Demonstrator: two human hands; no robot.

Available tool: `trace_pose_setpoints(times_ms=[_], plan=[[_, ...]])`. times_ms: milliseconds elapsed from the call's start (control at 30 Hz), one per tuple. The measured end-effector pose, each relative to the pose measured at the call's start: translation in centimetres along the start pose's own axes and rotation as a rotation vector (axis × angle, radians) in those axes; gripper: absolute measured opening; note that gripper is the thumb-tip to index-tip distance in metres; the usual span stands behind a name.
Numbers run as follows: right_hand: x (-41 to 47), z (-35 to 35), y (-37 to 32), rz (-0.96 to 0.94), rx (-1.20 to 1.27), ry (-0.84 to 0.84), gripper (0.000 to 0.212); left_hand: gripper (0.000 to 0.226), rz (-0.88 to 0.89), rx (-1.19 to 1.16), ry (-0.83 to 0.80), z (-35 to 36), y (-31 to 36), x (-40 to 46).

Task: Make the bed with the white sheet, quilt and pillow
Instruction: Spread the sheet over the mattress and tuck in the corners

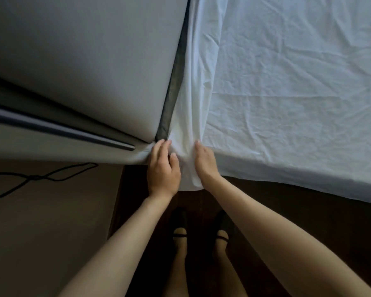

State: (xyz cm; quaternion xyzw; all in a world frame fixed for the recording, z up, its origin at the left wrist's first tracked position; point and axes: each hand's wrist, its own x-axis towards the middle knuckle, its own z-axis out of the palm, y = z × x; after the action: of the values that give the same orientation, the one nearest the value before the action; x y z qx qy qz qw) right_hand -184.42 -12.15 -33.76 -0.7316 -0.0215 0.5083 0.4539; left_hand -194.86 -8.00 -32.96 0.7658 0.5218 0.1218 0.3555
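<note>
I press my left hand (pixel 163 168) and right hand (pixel 205 160), fingers loose and pinching nothing, onto the white sheet (pixel 287 82) bunched at the mattress corner beside the headboard (pixel 84 61), to tuck it smooth.

- White sheet (pixel 287 82): runs off the top and right frame edges; full extent not visible.
- Mattress corner: covered by bunched sheet and both hands; not seen.
- Left hand (pixel 163 168): fingertips overlap the fold; grip indeterminate.
- Right hand (pixel 205 162): palm side hidden; grip indeterminate.
- Headboard (pixel 84 61): cut off top and left.
- Black cable (pixel 41 177): exits left edge.
</note>
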Motion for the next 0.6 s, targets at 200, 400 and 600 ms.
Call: trace_pose_setpoints(times_ms=[200, 400, 600], plan=[[-1.0, -0.9, 2.8, -0.285, -0.528, 0.049, 0.023, 0.053, -0.297, -0.013, -0.066, 1.4, 1.2, 2.8], [-0.5, 0.1, 4.1, -0.699, -0.939, -0.19, 0.038, 0.049, -0.053, 0.012, -0.021, 2.2, 4.2, 2.8], [-1.8, -0.1, 4.9, -0.682, -0.92, -0.438, 0.026, 0.035, -0.092, 0.693, -0.23, -0.2, 4.6, 6.1]])
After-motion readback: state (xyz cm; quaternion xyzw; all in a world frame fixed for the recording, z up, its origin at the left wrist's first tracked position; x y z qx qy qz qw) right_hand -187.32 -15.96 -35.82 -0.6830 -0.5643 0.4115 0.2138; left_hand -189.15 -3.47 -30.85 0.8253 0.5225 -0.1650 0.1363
